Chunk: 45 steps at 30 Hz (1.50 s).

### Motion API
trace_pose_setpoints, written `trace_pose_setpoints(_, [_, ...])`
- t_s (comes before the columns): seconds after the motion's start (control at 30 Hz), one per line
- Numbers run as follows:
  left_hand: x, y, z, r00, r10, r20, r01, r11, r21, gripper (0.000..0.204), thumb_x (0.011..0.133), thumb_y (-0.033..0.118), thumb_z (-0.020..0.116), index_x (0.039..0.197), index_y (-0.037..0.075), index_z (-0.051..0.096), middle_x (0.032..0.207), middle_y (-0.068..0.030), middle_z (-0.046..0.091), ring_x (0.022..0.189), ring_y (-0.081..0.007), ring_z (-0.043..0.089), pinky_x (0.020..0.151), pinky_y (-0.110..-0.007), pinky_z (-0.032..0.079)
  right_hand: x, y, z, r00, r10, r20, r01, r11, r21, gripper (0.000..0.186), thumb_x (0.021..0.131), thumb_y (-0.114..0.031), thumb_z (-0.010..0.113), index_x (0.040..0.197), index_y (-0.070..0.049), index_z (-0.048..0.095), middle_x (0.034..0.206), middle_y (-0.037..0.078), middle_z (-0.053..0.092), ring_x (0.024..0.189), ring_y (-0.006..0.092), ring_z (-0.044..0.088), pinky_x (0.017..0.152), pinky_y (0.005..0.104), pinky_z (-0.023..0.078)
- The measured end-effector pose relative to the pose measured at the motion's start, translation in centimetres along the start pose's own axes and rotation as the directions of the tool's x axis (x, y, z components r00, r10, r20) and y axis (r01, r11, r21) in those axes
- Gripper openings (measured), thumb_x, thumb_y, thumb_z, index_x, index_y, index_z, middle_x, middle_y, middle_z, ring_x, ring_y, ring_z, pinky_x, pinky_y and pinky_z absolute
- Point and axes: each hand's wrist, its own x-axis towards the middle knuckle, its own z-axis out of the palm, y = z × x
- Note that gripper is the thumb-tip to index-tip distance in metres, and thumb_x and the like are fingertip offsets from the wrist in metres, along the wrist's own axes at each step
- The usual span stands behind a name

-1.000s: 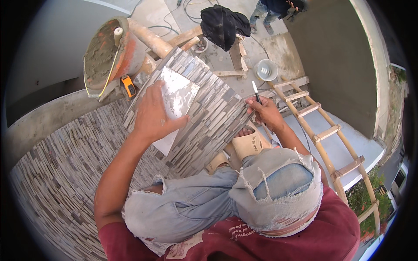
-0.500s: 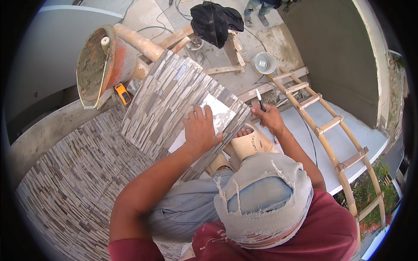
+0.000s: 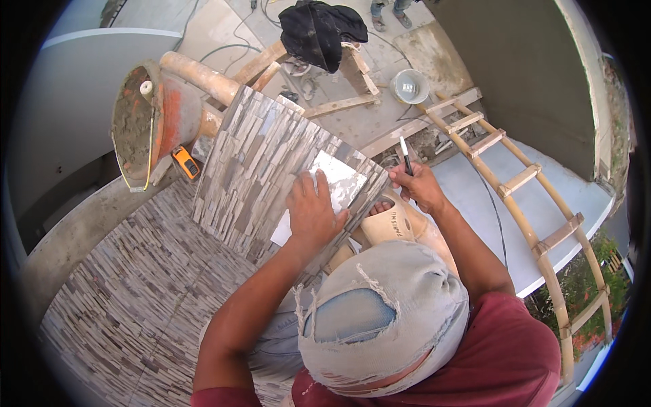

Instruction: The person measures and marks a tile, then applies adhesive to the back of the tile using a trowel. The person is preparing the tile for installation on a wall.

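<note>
A stone-patterned rectangular tile (image 3: 237,149) lies tilted over my bent legs and sandalled feet. My left hand (image 3: 313,214) grips a flecked white rectangular piece (image 3: 339,176) on its right part, fingers curled over it. At the tile's right corner, my right hand (image 3: 413,183) holds an upright marker, black with a white end (image 3: 406,152), its fingers beside the edge. An orange tape measure (image 3: 185,163) rests left of the tile, next to a bucket of grey mortar (image 3: 139,122).
A bamboo ladder (image 3: 519,178) leans along the right. Ahead are a black cloth (image 3: 315,34) on wooden framing, a white pail (image 3: 409,87), cables, and another person's legs (image 3: 390,13). Patterned tiling (image 3: 129,285) covers the lower left; a dark grey wall (image 3: 508,74) stands right.
My left hand has slid the white piece from the tile's upper left to its right part. The view has shifted slightly; my right hand still holds the marker at the corner.
</note>
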Motion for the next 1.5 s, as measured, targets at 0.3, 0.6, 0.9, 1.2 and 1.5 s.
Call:
trace_pose_setpoints(0.3, [0.0,0.2,0.5,0.999,0.000,-0.044,0.000,1.000,-0.014,0.100,0.074,0.044,0.079,0.147,-0.007,0.033,0.142,-0.0300,0.036,0.126,-0.0437,0.039,0.099,-0.053,0.038,0.0,0.2,0.1,1.000,0.003,-0.004,-0.003,1.000,0.013,0.015,0.089,-0.014,0.074,0.089,-0.002,0.065,0.073,0.003,0.062,0.055,0.0084,0.053,0.045,0.0240,0.042])
trace_pose_setpoints(0.6, [0.5,0.8,0.8,0.998,-0.028,-0.055,0.026,0.999,-0.024,0.099,0.074,0.045,0.077,0.146,-0.008,0.035,0.140,-0.0315,0.036,0.128,-0.0452,0.036,0.101,-0.055,0.035,0.2,0.7,0.2,1.000,-0.002,-0.001,0.002,0.999,0.052,0.015,0.090,-0.014,0.074,0.091,-0.003,0.065,0.074,0.002,0.061,0.055,0.0081,0.053,0.045,0.0230,0.042])
trace_pose_setpoints(0.9, [0.8,1.3,1.4,0.996,-0.080,-0.034,0.079,0.997,-0.023,0.101,0.074,0.047,0.080,0.146,-0.008,0.035,0.142,-0.0305,0.035,0.129,-0.0449,0.035,0.103,-0.056,0.032,0.9,1.5,0.2,1.000,0.000,-0.003,0.000,0.998,0.059,0.014,0.091,-0.015,0.074,0.091,-0.004,0.065,0.076,0.001,0.061,0.056,0.0069,0.053,0.045,0.0225,0.042])
trace_pose_setpoints(1.2, [0.9,1.5,1.3,0.996,-0.092,-0.016,0.092,0.995,-0.045,0.099,0.075,0.045,0.081,0.147,-0.007,0.036,0.145,-0.0308,0.033,0.131,-0.0456,0.034,0.106,-0.057,0.030,1.2,2.1,0.1,1.000,-0.016,0.006,0.016,0.998,0.066,0.016,0.091,-0.017,0.074,0.091,-0.004,0.065,0.075,0.000,0.060,0.058,0.0074,0.053,0.047,0.0223,0.043])
trace_pose_setpoints(1.5, [0.8,1.4,1.7,0.995,-0.082,-0.050,0.081,0.996,-0.028,0.100,0.074,0.047,0.081,0.147,-0.005,0.037,0.146,-0.0285,0.034,0.132,-0.0459,0.034,0.105,-0.057,0.032,1.0,1.9,0.3,1.000,-0.019,-0.011,0.019,0.997,0.078,0.016,0.091,-0.017,0.074,0.091,-0.004,0.065,0.073,-0.001,0.059,0.055,0.0072,0.052,0.047,0.0223,0.041])
